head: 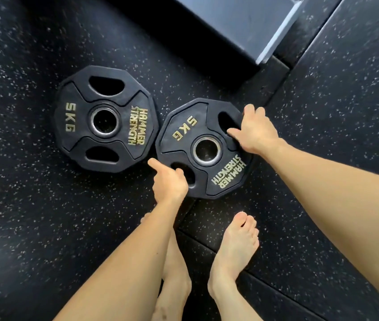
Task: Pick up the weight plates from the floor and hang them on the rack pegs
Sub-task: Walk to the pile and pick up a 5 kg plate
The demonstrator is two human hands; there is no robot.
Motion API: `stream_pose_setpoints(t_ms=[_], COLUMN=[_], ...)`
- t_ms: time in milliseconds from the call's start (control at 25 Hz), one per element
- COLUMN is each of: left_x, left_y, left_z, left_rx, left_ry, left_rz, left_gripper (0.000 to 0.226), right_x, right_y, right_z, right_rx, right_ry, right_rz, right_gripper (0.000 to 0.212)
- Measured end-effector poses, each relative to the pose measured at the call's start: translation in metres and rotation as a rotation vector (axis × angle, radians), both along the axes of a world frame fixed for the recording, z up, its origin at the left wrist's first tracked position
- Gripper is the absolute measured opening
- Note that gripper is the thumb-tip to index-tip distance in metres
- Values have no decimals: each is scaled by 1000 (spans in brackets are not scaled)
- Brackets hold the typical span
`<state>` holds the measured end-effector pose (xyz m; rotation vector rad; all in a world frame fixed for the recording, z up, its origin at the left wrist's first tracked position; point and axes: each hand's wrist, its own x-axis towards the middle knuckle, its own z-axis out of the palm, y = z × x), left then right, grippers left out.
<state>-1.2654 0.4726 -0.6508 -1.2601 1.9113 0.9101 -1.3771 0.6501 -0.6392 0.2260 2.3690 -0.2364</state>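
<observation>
You have both hands on the nearer weight plate (203,148), a black "5 KG" disc with gold "HAMMER STRENGTH" lettering that lies flat on the speckled black rubber floor (45,228). Your left hand (168,181) grips its lower-left edge: the thumb hooks into the grip slot there, the other fingers curl under the rim out of sight, and the index finger points out toward the second plate. Your right hand (252,130) clamps the upper-right edge, thumb lying at the slot and fingers wrapped over the outer rim. The second weight plate (105,119), of the same make and also flat, sits just to the left with its rim touching or almost touching the first. Your bare feet (234,246) stand just below the held plate, across a seam between mats. A grey block (237,22) rises at the top.
</observation>
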Motion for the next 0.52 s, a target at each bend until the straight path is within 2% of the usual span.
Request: stream_pose_setpoints(t_ms=[80, 160, 240, 360, 440, 520], left_x=[1, 1, 3, 6, 13, 19], left_y=[1, 1, 0, -8, -18, -27], left_z=[-5, -2, 4, 26, 51, 81], left_rx=[-38, -58, -73, -61, -54, -22], left_ry=[32, 26, -8, -109, -176, -160], left_rz=[-21, -46, -52, -14, -128, -203], left_gripper=[47, 47, 46, 33, 29, 35], right_x=[-3, -5, -4, 4, 9, 19], right_y=[1, 3, 6, 9, 11, 13], right_z=[-2, 4, 10, 38, 68, 100], right_rx=[26, 20, -5, -24, -38, -74], right_ry=[59, 66, 32, -37, -90, -137], right_rz=[140, 243, 267, 297, 305, 249], right_gripper=[32, 26, 27, 30, 30, 28])
